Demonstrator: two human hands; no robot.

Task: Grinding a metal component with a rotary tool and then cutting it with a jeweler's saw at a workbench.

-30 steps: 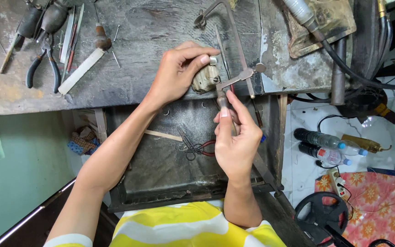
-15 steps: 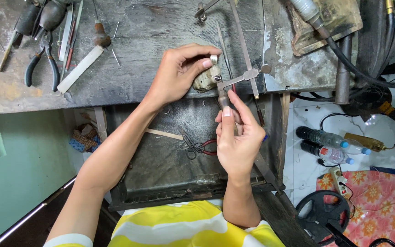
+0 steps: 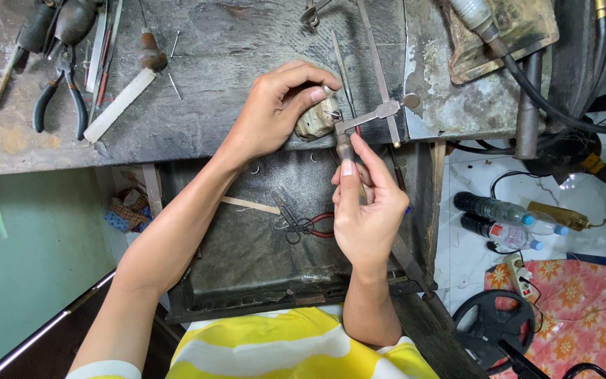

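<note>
My left hand (image 3: 275,109) presses a small metal piece with thumb and fingertips against a worn bench pin (image 3: 315,124) at the edge of the grey workbench (image 3: 233,63). My right hand (image 3: 366,203) grips the handle of a jeweller's saw frame (image 3: 380,105), index finger stretched along the handle. The saw's metal frame runs up over the bench beside the left fingertips. The small piece itself is mostly hidden by the fingers.
Pliers (image 3: 64,98), a flat file (image 3: 117,105) and wooden-handled tools lie at the bench's left. A dark catch tray (image 3: 261,267) below holds red-handled scissors (image 3: 306,224) and a wooden stick. Hoses (image 3: 527,77), plastic bottles (image 3: 499,210) and a fan (image 3: 492,326) sit right.
Both hands hold the same grips. The saw frame and right hand have shifted only slightly; the view has drifted a little.
</note>
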